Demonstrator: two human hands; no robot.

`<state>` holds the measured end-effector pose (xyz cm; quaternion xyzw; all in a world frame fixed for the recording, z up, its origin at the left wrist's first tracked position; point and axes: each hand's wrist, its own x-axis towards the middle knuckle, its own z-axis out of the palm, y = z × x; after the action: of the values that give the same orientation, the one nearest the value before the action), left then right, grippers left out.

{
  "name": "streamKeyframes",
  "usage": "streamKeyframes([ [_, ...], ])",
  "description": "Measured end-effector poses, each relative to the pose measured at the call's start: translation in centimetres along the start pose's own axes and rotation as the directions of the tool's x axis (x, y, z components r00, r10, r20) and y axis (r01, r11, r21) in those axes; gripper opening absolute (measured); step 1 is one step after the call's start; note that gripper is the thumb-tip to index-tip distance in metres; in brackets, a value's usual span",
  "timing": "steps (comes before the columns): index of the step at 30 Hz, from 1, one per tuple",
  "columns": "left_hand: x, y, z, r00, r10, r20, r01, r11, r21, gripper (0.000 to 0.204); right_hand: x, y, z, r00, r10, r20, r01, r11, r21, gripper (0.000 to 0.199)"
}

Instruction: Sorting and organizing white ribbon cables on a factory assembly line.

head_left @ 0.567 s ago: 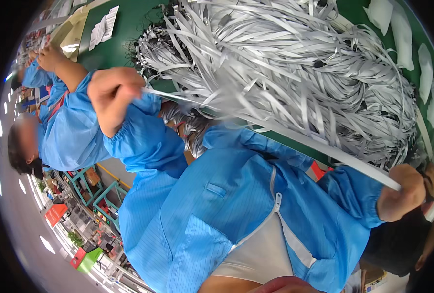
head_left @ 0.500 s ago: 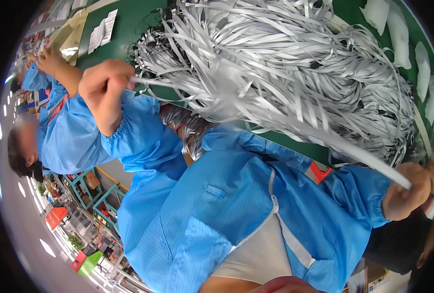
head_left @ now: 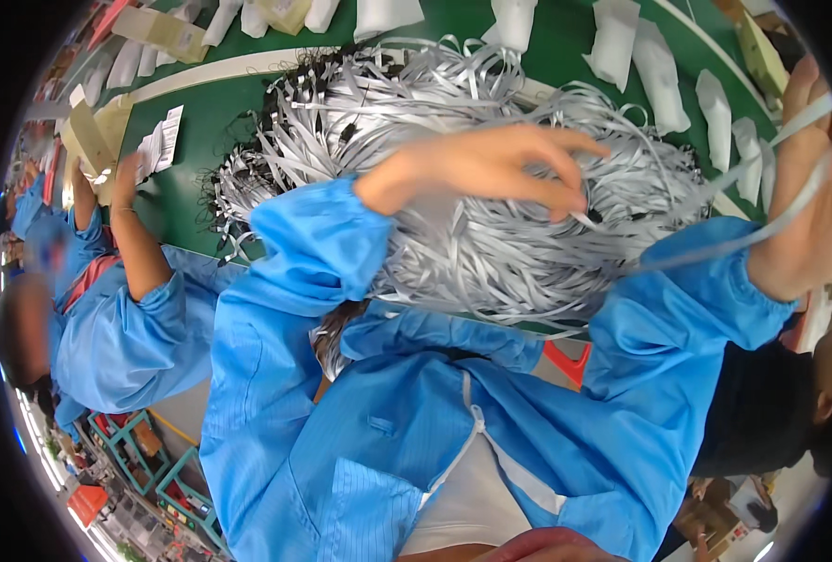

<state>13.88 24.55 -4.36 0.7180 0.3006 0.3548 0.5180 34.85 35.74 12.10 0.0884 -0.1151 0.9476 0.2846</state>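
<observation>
A large tangled heap of silvery flat cables [head_left: 491,248] with small black ends lies on the green table. My left hand [head_left: 491,169] reaches across the heap, its index finger stretched out. Its thumb and another finger pinch the pale end of a flat cable [head_left: 596,219]. At the far right my right hand [head_left: 804,201] is raised, fingers stretched upward and palm flat. Pale bands of flat cable [head_left: 762,234] run across this palm and back toward the heap. Blur hides whether they form one loop.
White wrapped packets [head_left: 659,80] lie along the table's [head_left: 196,178] far and right sides. Printed paper slips [head_left: 161,140] lie left of the heap. A co-worker in blue [head_left: 135,318] sits at the left, hands near a cardboard box [head_left: 93,136]. Another person in black [head_left: 762,403] is at the right.
My left hand has crossed from the left to above the heap. My right hand has risen, and the cable stretched taut between the hands now hangs slack across my right palm.
</observation>
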Motion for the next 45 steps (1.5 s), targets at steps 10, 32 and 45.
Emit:
streamKeyframes([
  [10, 4.5, -2.8, -1.2, 0.998, -0.06, -0.023, 0.037, 0.829, -0.558, 0.024, 1.8, -3.5, -3.5, 0.846, -0.532, 0.033, 0.404, 0.6, -0.691, 0.023],
  [32, 8.1, 0.3, -11.8, 0.606, -0.067, -0.792, -0.522, 0.718, -0.46, 0.036, 4.0, -6.4, -10.0, 0.726, -0.638, 0.256, 0.61, 0.426, -0.668, 0.036],
  [45, 7.2, -5.8, -8.6, 0.964, 0.016, -0.265, 0.0, 0.998, 0.06, 0.027, 5.3, -5.4, -11.0, 0.871, -0.48, -0.104, -0.248, -0.247, -0.937, 0.039],
])
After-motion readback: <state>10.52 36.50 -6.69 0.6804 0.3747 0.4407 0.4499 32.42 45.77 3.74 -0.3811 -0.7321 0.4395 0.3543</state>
